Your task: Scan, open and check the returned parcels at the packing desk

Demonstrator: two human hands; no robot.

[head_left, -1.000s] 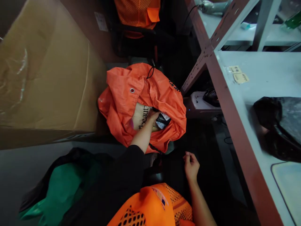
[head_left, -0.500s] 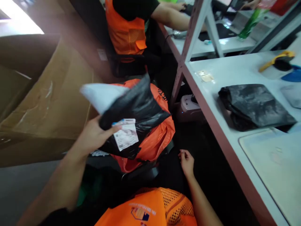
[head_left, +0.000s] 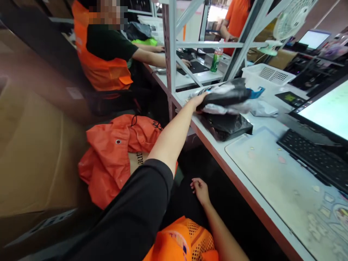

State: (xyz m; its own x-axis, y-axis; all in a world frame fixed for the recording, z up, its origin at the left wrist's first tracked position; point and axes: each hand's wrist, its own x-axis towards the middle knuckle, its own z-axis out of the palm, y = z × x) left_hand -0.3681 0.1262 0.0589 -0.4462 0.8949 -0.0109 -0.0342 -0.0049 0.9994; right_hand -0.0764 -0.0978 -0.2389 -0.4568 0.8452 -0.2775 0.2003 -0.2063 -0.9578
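Note:
My left hand (head_left: 200, 100) reaches out over the white desk (head_left: 272, 188) and grips a black plastic mail parcel (head_left: 225, 96) together with a white one, holding them just above another black parcel (head_left: 227, 125) that lies on the desk. My right hand (head_left: 200, 189) rests low on my lap, fingers loosely curled, with nothing in it. An orange sack (head_left: 114, 156) lies open on the floor to my left, a brown printed package showing inside it.
A large cardboard box (head_left: 35, 159) stands at the left. A person in an orange vest (head_left: 103, 61) sits ahead at the neighbouring desk. A keyboard (head_left: 312, 156), a monitor (head_left: 326, 108), a desk mat, a white basket (head_left: 268, 74) and metal shelf posts (head_left: 171, 54) crowd the desk.
My left hand pulled the black and white parcels out of the orange sack, lifted them and carried them right onto the desk. My view swung up. My right hand stayed on my lap.

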